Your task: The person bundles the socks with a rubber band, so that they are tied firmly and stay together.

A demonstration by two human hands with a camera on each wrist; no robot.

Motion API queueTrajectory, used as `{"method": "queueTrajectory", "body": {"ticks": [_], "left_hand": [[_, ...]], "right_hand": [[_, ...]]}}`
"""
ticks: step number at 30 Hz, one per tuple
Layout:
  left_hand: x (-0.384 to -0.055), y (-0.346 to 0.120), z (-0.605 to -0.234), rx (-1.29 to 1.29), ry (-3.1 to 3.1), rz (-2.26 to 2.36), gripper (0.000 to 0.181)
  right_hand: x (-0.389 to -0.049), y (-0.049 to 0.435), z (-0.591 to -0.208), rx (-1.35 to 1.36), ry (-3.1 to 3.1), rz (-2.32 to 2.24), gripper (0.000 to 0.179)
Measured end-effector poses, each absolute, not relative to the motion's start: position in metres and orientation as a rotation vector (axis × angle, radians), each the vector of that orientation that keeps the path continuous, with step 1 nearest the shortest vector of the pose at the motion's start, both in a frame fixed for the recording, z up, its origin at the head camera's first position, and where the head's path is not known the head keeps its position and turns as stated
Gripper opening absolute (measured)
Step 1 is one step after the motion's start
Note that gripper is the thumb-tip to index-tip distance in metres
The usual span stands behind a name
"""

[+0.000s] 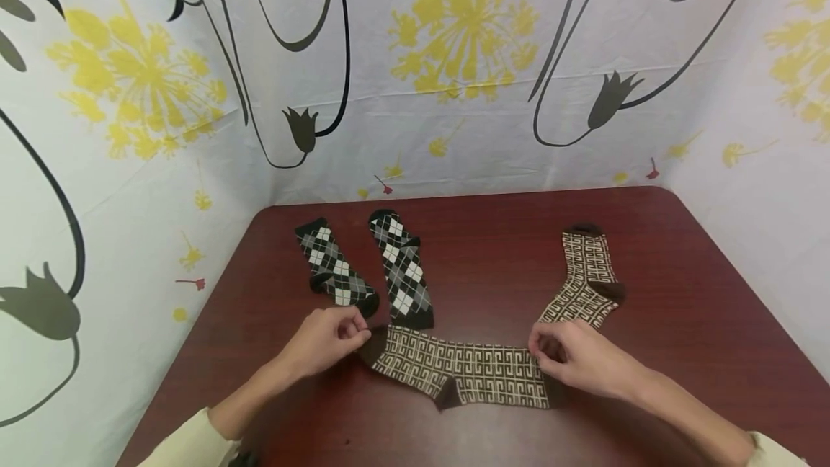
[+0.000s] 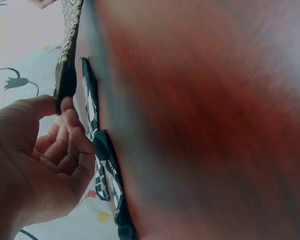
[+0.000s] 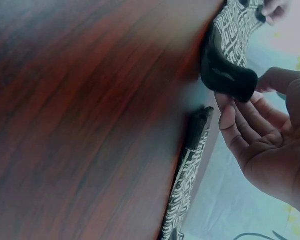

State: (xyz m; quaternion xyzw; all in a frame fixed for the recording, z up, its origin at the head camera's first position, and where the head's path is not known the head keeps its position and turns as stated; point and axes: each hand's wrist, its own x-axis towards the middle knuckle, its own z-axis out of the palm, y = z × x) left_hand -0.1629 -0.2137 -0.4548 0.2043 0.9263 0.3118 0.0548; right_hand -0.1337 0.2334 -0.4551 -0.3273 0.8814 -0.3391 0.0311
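A brown-and-cream sock with a Greek-key pattern [image 1: 467, 366] is stretched sideways between both hands, its dark heel hanging toward the near side. My left hand [image 1: 324, 343] pinches the dark toe end [image 2: 67, 85] between thumb and index finger, the other fingers curled. At the opposite end, the dark cuff [image 3: 230, 77] is held between the thumb and fingers of my right hand [image 1: 586, 360]. A matching patterned sock [image 1: 586, 258] lies just beyond the right hand, partly covered by it. Two black, grey and white argyle socks [image 1: 333, 265] [image 2: 92, 100] lie beyond the left hand.
The reddish-brown table [image 1: 493, 258] has rounded far corners. White cloth with yellow flowers and grey stems [image 1: 389, 128] hangs behind it and along both sides. The right-hand argyle sock [image 1: 403, 272] ends close to the stretched sock.
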Motion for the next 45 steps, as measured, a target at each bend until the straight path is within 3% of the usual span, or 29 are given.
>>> {"method": "queueTrajectory", "body": {"ticks": [21, 45], "left_hand": [[-0.149, -0.223, -0.46, 0.554, 2.769, 0.854, 0.012], [-0.157, -0.223, -0.454, 0.564, 2.846, 0.903, 0.006]], "right_hand": [[-0.144, 0.238, -0.461, -0.932, 2.83, -1.095, 0.034], [-0.147, 0.248, -0.463, -0.727, 2.935, -1.15, 0.024]]}}
